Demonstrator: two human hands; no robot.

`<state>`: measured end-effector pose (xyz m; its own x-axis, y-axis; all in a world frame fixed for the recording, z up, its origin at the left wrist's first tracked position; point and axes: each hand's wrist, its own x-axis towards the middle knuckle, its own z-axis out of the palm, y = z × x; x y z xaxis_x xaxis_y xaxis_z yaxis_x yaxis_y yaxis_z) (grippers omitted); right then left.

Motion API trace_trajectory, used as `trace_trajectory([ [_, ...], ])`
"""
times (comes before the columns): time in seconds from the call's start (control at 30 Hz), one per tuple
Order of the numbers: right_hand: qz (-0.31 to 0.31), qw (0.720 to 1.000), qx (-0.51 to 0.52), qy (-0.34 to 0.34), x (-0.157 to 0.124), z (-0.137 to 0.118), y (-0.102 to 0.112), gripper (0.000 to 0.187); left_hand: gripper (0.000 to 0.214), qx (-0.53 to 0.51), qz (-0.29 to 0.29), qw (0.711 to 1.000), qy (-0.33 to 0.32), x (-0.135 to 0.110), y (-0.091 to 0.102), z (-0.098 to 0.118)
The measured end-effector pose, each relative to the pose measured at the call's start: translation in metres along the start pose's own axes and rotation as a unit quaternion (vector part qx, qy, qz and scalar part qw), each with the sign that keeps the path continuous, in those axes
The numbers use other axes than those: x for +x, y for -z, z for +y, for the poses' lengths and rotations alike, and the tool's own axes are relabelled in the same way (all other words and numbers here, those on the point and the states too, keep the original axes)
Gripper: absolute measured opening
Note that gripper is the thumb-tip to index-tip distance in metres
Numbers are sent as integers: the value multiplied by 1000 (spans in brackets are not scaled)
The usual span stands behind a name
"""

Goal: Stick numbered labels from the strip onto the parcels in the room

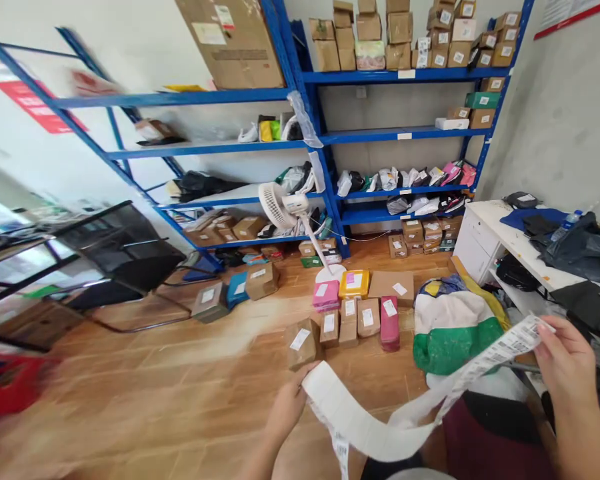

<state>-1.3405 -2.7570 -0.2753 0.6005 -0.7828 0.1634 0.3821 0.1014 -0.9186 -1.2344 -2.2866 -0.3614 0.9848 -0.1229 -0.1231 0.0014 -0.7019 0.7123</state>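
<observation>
The left hand (289,402) was closed on one end of a long label strip (360,415), with the thumb and fingers pinched at its edge. The right hand (566,359) was clamped on the strip farther along, fingertips together on the paper. Between the two hands the label strip hung in the air in front of the person, sagging in a slack curve. Barcodes were legible as such toward the right hand; the stretch beside the left hand presented a plain white side. A further printed length hung beneath the left hand and ran out of view at the lower edge.

On the wooden floor (180,400) beyond, parcels stood in a group: a brown box (303,345) nearest the left hand, a red package (390,325), a pink package (325,295) and a yellow package (353,285), each bearing a label. A white fan (279,207) stood behind them. To their right lay a green-and-white sack (455,333), partly behind the label strip. A white counter (493,225) at the right carried dark bags and a plastic bottle (569,225). Blue shelving (375,137) at the back held boxes and bagged goods. A black chair (117,250) stood at the left, blurred.
</observation>
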Motion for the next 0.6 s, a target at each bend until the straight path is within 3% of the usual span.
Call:
trace_trajectory([
  [0.17, -64, 997, -36, 12, 72, 40, -70, 32, 48, -6, -21, 1000, -17, 110, 29, 3],
  [0.37, -120, 985, -122, 20, 121, 69, -120, 22, 46, 6, 63, 998, -1, 240, 38, 20],
  [0.47, -198, 971, -131, -17, 145, 86, -135, 20, 45, -5, 66, 998, -21, 284, 36, 35],
  [0.6, -280, 952, -123, -24, 189, 115, -164, 25, 35, 7, 91, 994, -64, 326, 40, 56],
])
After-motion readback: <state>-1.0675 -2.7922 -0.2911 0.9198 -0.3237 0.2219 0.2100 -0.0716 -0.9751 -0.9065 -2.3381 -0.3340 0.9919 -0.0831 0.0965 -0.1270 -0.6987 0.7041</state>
